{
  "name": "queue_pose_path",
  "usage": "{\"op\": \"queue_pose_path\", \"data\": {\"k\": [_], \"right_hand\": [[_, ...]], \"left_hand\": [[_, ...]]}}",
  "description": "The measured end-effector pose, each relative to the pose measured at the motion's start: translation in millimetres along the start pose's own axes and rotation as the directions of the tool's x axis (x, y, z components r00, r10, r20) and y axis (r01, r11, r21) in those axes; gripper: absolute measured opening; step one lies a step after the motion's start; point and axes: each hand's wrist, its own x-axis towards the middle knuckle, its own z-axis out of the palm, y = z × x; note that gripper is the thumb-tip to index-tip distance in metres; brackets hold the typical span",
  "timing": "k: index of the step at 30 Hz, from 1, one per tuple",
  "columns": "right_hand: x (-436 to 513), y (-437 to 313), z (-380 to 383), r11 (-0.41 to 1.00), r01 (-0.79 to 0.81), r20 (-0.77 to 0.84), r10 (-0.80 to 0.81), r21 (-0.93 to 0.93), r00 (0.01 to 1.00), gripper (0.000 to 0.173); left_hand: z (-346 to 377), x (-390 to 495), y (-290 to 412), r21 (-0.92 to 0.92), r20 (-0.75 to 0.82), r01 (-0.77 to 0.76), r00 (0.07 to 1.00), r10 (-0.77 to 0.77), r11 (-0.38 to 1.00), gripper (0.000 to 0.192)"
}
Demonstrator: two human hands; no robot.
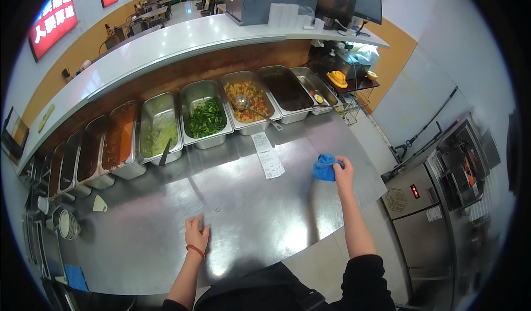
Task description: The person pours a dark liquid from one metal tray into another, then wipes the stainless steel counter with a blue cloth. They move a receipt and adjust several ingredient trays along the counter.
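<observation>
My right hand (pixel 344 174) grips a bunched blue cloth (pixel 323 167) at the right part of the stainless steel table (pixel 257 211). My left hand (pixel 196 234), with a red band at the wrist, is over the table's front middle, holding nothing, its fingers somewhat apart. Between and beyond the hands lies a printed paper receipt (pixel 267 155). Behind it stand steel food pans, one with chopped greens (pixel 206 118) and one with diced mixed vegetables (pixel 248 97) and a ladle (pixel 241 102). Whether the cloth touches the table is hard to tell.
More pans line the back, one with shredded green vegetable (pixel 159 134) and a dark-handled utensil (pixel 165 152). Stacked bowls (pixel 68 224), a pale scoop (pixel 99 203) and a folded blue cloth (pixel 76 278) sit at left. A steel cabinet (pixel 425 228) stands right of the table.
</observation>
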Motion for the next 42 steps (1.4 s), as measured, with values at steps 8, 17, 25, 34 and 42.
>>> {"op": "queue_pose_path", "data": {"k": [8,17,25,34,42], "right_hand": [[111,40,64,0.894,0.311,0.070,-0.305,-0.322,0.950,0.021],[156,101,108,0.490,0.567,0.558,-0.183,-0.662,0.809,0.058],[166,87,114,0.500,0.546,0.627,-0.009,-0.672,0.779,0.050],[125,94,86,0.545,0.613,0.624,-0.195,-0.572,0.756,0.046],[113,93,82,0.548,0.627,0.611,-0.245,-0.554,0.753,0.045]], "left_hand": [[14,-1,22,-0.013,-0.016,0.074,0.997,-0.074,0.997,0.034],[23,5,32,0.006,-0.065,0.127,0.990,-0.126,0.992,0.039],[24,9,40,-0.170,-0.083,0.108,0.989,-0.123,0.979,0.032],[17,11,32,0.010,-0.144,0.141,0.980,-0.139,0.990,0.015],[32,27,35,0.086,-0.137,0.219,0.969,-0.207,0.972,0.015]]}}
